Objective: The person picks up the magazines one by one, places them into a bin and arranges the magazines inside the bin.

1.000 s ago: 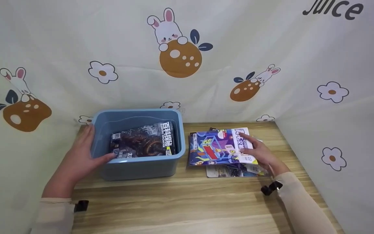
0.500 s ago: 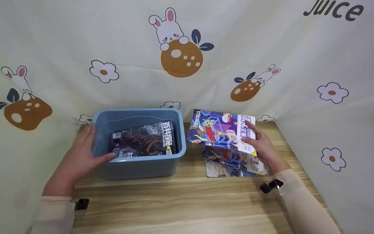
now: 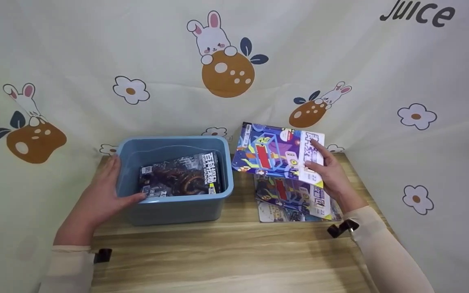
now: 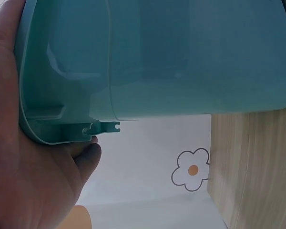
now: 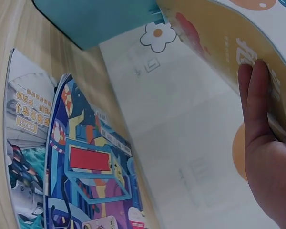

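Note:
My left hand (image 3: 96, 203) grips the left side of a blue plastic bin (image 3: 177, 211), its thumb over the front rim. The left wrist view shows fingers curled under the bin's rim (image 4: 38, 126). A dark magazine (image 3: 177, 173) lies tilted inside the bin. To the right, my right hand (image 3: 334, 179) pinches the right edge of a purple magazine (image 3: 275, 150), held up slanting with its left corner near the bin's rim. Its yellowish back cover (image 5: 214, 43) shows in the right wrist view. Below lies a matching purple magazine (image 3: 285, 195) on a greyish one (image 3: 269, 213).
The wooden tabletop (image 3: 218, 256) carries the bin and the magazines. A pale curtain (image 3: 165, 114) printed with rabbits, oranges and flowers stands behind and at both sides. Small black clips (image 3: 342, 228) sit at both wrists.
My right hand has lifted the top purple magazine off the pile, up and slightly back, uncovering the matching one below. My left hand stays on the bin.

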`<move>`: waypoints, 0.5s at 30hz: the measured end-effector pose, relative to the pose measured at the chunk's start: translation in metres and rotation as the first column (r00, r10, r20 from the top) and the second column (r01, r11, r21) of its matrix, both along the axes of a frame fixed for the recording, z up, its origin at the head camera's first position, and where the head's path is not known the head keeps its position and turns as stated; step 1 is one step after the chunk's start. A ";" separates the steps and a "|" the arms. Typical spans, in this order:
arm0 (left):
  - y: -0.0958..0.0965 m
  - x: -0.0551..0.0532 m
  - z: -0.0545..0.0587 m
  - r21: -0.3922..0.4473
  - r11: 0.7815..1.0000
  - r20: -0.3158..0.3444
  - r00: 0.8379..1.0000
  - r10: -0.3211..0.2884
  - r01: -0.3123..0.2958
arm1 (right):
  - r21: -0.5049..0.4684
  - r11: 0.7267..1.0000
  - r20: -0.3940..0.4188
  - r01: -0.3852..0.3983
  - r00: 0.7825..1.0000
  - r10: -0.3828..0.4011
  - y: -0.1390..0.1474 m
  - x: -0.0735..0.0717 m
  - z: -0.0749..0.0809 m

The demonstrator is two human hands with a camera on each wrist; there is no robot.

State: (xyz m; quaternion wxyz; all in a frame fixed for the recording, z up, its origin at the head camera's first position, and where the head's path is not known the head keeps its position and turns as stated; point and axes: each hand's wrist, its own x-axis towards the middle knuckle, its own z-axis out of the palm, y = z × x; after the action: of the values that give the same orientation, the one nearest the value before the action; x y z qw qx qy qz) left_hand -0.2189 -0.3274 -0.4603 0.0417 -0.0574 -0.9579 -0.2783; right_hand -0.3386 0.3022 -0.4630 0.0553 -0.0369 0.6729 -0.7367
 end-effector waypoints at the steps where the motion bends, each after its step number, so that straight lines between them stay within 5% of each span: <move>1: 0.000 0.000 0.000 0.002 1.000 -0.001 1.000 0.000 0.000 | 0.003 1.000 -0.002 0.001 1.000 -0.001 0.000 0.000 0.002; 15: 0.001 0.001 -0.004 0.008 1.000 -0.012 1.000 0.014 -0.014 | -0.022 1.000 -0.013 -0.002 1.000 0.002 0.006 0.003 0.022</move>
State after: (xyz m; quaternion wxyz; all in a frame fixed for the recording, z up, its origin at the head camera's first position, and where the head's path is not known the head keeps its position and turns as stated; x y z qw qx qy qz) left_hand -0.2181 -0.3264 -0.4638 0.0495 -0.0520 -0.9569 -0.2816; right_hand -0.3360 0.3086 -0.4406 0.0512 -0.0428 0.6652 -0.7437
